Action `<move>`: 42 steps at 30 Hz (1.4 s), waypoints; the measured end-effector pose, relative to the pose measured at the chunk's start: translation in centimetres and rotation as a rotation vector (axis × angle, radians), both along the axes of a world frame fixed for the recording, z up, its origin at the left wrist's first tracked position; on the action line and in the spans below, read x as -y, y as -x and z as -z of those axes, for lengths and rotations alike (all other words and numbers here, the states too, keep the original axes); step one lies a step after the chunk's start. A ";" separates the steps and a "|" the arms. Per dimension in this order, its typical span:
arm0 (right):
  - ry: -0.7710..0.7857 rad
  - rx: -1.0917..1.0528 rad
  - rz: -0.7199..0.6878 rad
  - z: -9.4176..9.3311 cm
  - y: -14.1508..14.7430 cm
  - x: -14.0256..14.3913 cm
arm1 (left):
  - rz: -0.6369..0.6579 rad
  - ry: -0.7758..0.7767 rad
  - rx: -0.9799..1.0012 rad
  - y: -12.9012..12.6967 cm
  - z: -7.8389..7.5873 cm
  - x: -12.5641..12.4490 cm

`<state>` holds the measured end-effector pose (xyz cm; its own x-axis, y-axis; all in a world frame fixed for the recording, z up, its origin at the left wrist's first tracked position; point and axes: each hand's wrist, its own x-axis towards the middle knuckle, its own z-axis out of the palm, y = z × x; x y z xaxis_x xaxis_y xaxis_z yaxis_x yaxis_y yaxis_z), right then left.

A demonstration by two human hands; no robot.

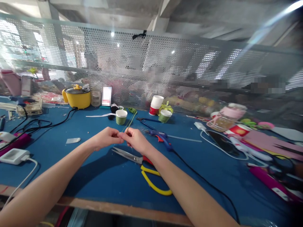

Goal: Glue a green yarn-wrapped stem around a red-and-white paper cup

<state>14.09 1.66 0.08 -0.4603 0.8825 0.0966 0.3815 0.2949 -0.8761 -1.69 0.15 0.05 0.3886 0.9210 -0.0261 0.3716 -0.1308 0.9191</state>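
Blue felt-like cloth covers the worktable (99, 176), its bare wooden edge running nearest to the person, whose two forearms reach out over it and meet in the middle. The left hand (106, 137) and the right hand (135, 139) come together fingertip to fingertip, both pinched narrow on a thin green stem (129, 123) that rises from between them and leans away toward the far side, ending in a small green tuft. Just under the right wrist lie yellow-handled scissors (142, 165), blades pointing left, flat on the cloth. Just beyond the right hand rests a blue glue gun (161, 137), its black cord trailing off to the near right edge. At the left edge sits a white charger block (14, 156) with its cable hanging over the table's edge. Farther off stand a green paper cup (121, 117) and, near it to the right, a tilted stack of red and white cups (155, 105). A yellow electric cooker (77, 96) stands at the back left against the perforated metal screen (165, 60).
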 end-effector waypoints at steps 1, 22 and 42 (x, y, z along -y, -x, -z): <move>0.012 -0.012 -0.006 0.0 0.0 0.0 | -0.005 0.006 0.008 -0.1 0.1 0.0; 0.005 0.037 -0.032 -0.5 -0.3 -0.3 | 0.050 -0.058 -0.069 0.0 -0.7 0.4; 0.076 -0.072 -0.064 -0.3 -0.4 -0.3 | 0.084 -0.033 0.008 0.3 -0.6 0.3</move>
